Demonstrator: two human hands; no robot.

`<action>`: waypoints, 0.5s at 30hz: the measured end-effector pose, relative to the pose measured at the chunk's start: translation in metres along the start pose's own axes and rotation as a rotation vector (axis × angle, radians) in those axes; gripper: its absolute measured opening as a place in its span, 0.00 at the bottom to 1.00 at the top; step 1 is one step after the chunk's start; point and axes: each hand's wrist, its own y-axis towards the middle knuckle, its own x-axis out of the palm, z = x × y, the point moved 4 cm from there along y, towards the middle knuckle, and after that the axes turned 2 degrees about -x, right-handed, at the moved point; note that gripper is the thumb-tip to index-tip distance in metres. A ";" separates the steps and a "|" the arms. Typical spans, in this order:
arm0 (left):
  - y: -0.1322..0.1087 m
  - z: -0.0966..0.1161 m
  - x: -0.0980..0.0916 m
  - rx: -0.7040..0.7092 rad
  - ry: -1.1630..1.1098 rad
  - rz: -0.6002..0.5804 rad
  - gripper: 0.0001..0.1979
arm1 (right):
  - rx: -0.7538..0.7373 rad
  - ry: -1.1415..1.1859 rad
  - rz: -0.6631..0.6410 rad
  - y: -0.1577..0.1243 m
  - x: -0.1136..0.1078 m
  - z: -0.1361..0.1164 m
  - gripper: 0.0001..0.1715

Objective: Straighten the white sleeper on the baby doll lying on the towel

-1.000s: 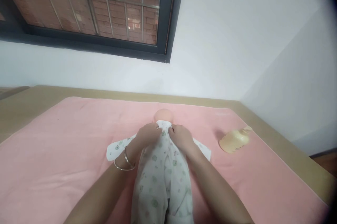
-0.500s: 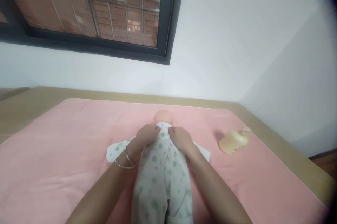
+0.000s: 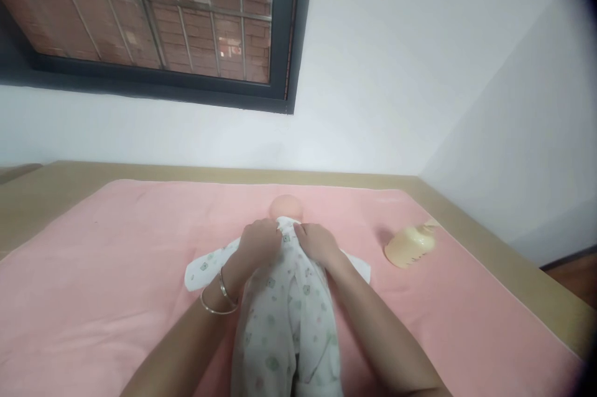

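Observation:
A doll [image 3: 286, 206] in a white patterned outfit [image 3: 289, 303] lies on a pink cloth [image 3: 116, 260], its head toward the wall and both sleeves spread sideways. My left hand [image 3: 262, 244], with silver bangles at the wrist, is closed on the outfit at the left side of the neckline. On the right side of the collar, my right hand [image 3: 318, 242] grips the same fabric with its thumb near the middle. The fingertips of both hands are partly hidden. The doll's face cannot be made out.
A yellowish bottle [image 3: 409, 246] lies on its side on the cloth to the right. The wooden surface [image 3: 471, 223] shows around the cloth. Behind stand a white wall [image 3: 364, 86] and a dark-framed window [image 3: 280, 61].
The view has shifted slightly. My left hand has turned a little at the collar, its knuckles now higher; my right hand stays on the fabric.

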 end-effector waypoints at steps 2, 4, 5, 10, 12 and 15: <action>0.001 0.004 0.006 0.055 0.112 0.020 0.12 | 0.003 0.048 -0.055 0.002 0.002 0.003 0.40; 0.003 0.004 0.011 0.098 0.168 0.009 0.10 | -0.012 0.029 -0.028 -0.001 -0.001 0.000 0.40; 0.005 0.002 0.012 0.107 0.174 0.001 0.11 | -0.023 -0.003 0.009 -0.003 -0.003 -0.003 0.39; 0.006 -0.001 0.009 0.112 0.188 -0.015 0.13 | -0.003 -0.076 0.103 -0.006 -0.004 -0.009 0.37; 0.001 0.004 0.007 0.112 0.211 0.023 0.11 | 0.032 -0.022 0.043 0.000 0.000 -0.003 0.38; -0.004 0.014 0.004 0.165 0.245 0.103 0.09 | 0.033 0.054 -0.063 0.006 0.004 0.004 0.42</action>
